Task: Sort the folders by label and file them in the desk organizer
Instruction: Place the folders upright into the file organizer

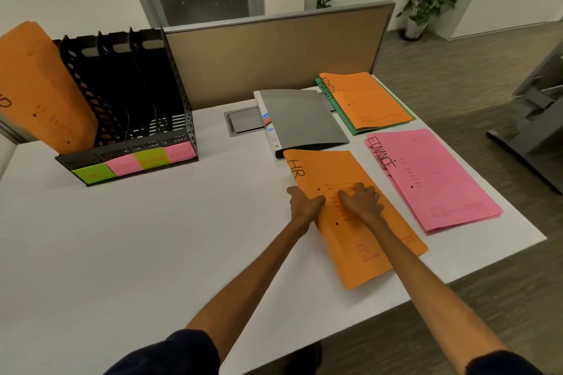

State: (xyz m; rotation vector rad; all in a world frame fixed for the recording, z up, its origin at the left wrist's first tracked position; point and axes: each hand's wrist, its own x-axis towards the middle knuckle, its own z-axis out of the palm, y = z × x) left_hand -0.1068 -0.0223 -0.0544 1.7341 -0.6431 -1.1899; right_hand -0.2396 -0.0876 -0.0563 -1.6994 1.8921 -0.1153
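An orange folder marked HR (359, 240) lies on the white desk (137, 237) at centre right. My left hand (304, 202) grips its left edge, thumb on top. My right hand (361, 199) rests flat on its cover, fingers curled. A pink stack marked FINANCE (435, 176) lies to its right. An orange folder marked ADMIN (368, 100) sits on a green one behind that. The black desk organizer (137, 106) stands at the left with coloured labels along its front. An orange folder (39, 91) stands tilted in its leftmost slot.
A grey binder (301, 119) lies behind the HR folder, by a grey cable hatch (243, 122). A tan divider panel (274, 55) runs along the back of the desk. The desk's right edge drops to carpet. Potted plants stand far off.
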